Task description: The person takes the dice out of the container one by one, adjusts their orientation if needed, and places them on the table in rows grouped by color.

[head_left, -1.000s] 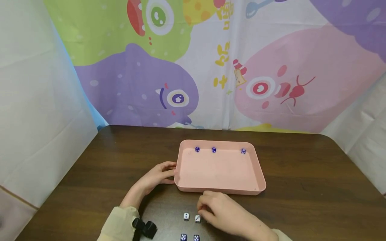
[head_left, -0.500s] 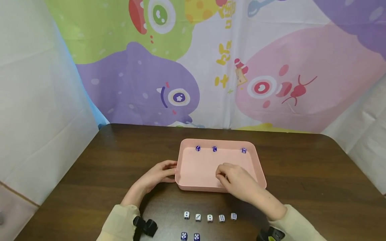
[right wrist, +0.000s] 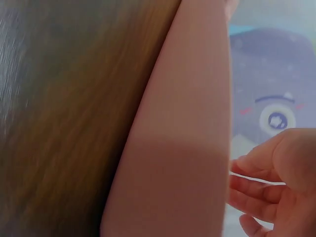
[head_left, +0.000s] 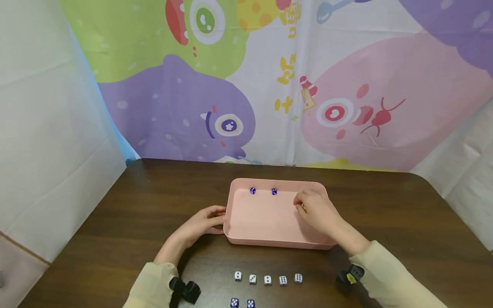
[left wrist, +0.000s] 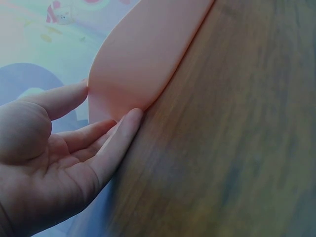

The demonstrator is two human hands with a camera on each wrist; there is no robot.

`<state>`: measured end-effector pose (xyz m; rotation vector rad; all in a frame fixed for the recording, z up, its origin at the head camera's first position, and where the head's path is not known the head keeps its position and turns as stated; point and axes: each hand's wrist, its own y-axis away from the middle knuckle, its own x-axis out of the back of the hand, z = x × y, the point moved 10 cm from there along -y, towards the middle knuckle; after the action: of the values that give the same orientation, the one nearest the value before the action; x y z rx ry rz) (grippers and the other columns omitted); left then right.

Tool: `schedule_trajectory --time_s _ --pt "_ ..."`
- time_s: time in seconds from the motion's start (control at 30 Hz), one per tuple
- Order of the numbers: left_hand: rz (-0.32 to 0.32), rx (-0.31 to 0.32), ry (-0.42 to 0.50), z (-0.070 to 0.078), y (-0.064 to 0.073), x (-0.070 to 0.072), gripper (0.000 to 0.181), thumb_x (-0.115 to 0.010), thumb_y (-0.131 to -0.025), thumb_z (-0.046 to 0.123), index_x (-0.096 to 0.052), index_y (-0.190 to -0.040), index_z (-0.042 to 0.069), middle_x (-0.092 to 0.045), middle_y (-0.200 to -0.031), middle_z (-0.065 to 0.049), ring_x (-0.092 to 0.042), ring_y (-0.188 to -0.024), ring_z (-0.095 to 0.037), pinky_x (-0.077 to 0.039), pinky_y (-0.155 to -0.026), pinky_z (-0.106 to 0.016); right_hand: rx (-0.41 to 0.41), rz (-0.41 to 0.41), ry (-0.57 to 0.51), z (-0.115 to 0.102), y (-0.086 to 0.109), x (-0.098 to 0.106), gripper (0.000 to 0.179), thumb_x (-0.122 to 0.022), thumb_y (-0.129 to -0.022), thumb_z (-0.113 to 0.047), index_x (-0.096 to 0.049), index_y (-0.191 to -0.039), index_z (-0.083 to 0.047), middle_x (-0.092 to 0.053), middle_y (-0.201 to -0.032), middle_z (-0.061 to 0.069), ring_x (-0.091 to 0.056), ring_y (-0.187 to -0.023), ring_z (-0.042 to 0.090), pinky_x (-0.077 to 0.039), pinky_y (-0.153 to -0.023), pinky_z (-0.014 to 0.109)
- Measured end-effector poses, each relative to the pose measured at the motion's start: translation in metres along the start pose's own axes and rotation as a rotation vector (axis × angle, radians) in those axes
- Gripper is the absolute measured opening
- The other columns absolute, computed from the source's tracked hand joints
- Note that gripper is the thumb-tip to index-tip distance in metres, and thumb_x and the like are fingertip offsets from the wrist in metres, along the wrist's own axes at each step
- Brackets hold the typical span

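My left hand (head_left: 201, 222) steadies the left side of a pink tray (head_left: 265, 244). In the left wrist view, its thumb touches the tray's rim and its fairly straight fingers lie along the outer wall. Over the right part of the tray is my right hand (head_left: 317, 214), its fingers loosely bent and no object visible between them. A blue die (head_left: 252, 191) and another blue die (head_left: 274, 191) lie along the tray's far wall. The spot where a third blue die lay is hidden behind the right hand.
In front of the tray, a row of several white dice (head_left: 267, 280) lies on the dark wooden table (head_left: 135, 205). Nearer still are a blue die (head_left: 234, 303) and another blue die (head_left: 250, 303). A cartoon-printed curtain (head_left: 277, 128) hangs behind the table.
My right hand has moved from beside the white dice, forward over the tray and then right, uncovering more of the white row and covering the third blue die. The left hand has stayed put.
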<state>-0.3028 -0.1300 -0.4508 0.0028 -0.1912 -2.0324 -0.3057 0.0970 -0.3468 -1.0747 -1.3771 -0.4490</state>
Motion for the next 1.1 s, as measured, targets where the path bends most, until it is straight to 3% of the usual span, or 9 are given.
schedule_trajectory --time_s 0.13,0.37,0.57,1.1 --pt "0.001 -0.002 0.002 0.0 -0.001 -0.002 0.05 -0.052 -0.092 0.015 -0.034 -0.13 -0.013 -0.042 -0.126 -0.028 -0.055 -0.102 -0.021 -0.051 -0.086 -0.039 -0.041 0.009 0.077 0.019 -0.001 -0.001 0.006 -0.061 -0.079 -0.005 -0.066 -0.081 -0.007 -0.063 -0.084 0.004 -0.058 -0.084 0.023 -0.048 -0.073 0.043" --pt "-0.008 -0.009 0.004 0.001 -0.001 -0.002 0.05 -0.051 -0.092 0.014 -0.033 -0.131 -0.013 -0.041 -0.127 -0.029 -0.054 -0.103 -0.021 -0.051 -0.086 -0.039 -0.129 -0.073 0.108 0.043 -0.002 -0.014 0.014 -0.058 -0.084 -0.011 -0.064 -0.096 -0.004 -0.06 -0.109 0.013 -0.052 -0.106 0.031 -0.043 -0.077 0.049" --pt "-0.005 -0.004 0.01 0.002 0.0 -0.001 0.049 -0.051 -0.092 0.014 -0.034 -0.13 -0.013 -0.042 -0.125 -0.028 -0.054 -0.103 -0.021 -0.051 -0.086 -0.039 -0.157 -0.085 0.147 0.055 -0.003 -0.022 0.02 -0.058 -0.087 -0.015 -0.062 -0.103 -0.004 -0.059 -0.113 0.015 -0.054 -0.104 0.032 -0.037 -0.086 0.054" --pt "0.001 -0.002 0.009 -0.001 0.0 -0.001 0.049 -0.052 -0.092 0.015 -0.035 -0.13 -0.011 -0.042 -0.127 -0.028 -0.054 -0.103 -0.021 -0.051 -0.086 -0.039 -0.149 -0.06 0.171 0.065 -0.006 -0.031 0.017 -0.057 -0.087 -0.011 -0.063 -0.1 -0.002 -0.061 -0.11 0.016 -0.056 -0.102 0.03 -0.037 -0.087 0.053"
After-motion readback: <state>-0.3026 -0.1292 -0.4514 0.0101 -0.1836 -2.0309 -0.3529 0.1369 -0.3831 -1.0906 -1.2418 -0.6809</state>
